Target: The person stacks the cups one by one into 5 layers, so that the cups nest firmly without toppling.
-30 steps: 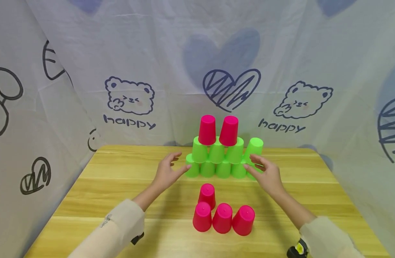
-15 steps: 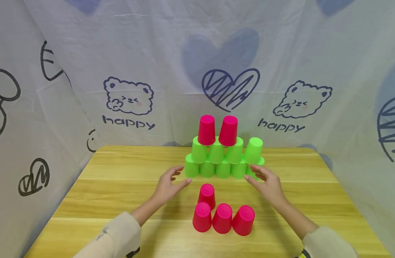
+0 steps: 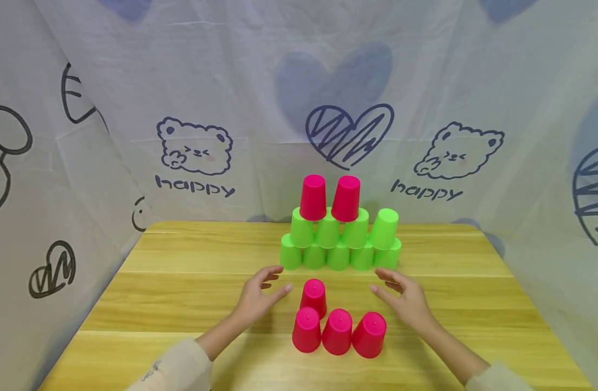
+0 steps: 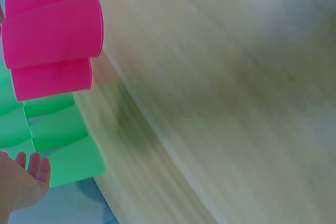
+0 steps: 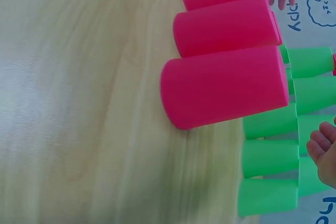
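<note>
Both hands hover over the table with fingers apart and nothing held. My left hand (image 3: 256, 297) is left of a red cup (image 3: 313, 297) that stands behind a front row of three red cups (image 3: 337, 332). On the other side, my right hand (image 3: 407, 300) is above and to the right of that row. Farther back, upside-down green cups (image 3: 338, 256) form a bottom row with a second green row (image 3: 328, 232) on it. Two more red cups (image 3: 312, 197) top the stack side by side. In the left wrist view, the left hand (image 4: 23, 182) appears at the lower left.
The wooden table (image 3: 182, 282) ends at a patterned cloth (image 3: 260, 81) hanging behind it and at both sides. The green stack stands near the table's back edge. The front red cups stand between the stack and the person.
Both hands have drawn back from the green stack toward the front red cups, staying spread apart. The cups keep their places.
</note>
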Motion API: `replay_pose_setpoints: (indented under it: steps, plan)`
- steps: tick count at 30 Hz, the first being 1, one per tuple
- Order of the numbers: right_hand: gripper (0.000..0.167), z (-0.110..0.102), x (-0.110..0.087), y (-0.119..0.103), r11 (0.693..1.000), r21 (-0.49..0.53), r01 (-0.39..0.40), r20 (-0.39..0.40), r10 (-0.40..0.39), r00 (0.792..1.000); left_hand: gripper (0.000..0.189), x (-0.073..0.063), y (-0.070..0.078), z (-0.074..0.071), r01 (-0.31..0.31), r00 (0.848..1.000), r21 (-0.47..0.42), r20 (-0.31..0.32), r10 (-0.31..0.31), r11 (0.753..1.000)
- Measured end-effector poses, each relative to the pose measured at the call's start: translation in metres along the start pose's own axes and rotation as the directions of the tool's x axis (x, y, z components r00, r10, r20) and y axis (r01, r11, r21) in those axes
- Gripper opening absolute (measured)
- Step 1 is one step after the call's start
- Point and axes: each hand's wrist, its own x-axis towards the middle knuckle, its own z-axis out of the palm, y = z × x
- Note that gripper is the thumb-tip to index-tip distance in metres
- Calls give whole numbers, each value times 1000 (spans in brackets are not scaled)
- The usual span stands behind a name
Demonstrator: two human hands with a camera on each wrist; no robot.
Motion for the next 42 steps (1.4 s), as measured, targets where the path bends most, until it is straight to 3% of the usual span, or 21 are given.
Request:
replay_pose_setpoints:
  steps: [14,22,29,42]
  plan:
    - [39,4,-30,6,996,14,94,59,-94,994,42,-23,-6,11,33,998,-84,62,-28,996]
    - [45,7,-44,13,997,-6,72,79,-71,994,43,-38,-8,19,1,996,-75,92,6,997]
    - [53,11,-53,25,995,10,103,67,-103,992,50,-48,-14,28,-8,993,-96,115,19,995]
    - [60,20,-70,39,998,59,-38,87,33,996,58,-55,-28,43,-48,991,-94,120,59,994]
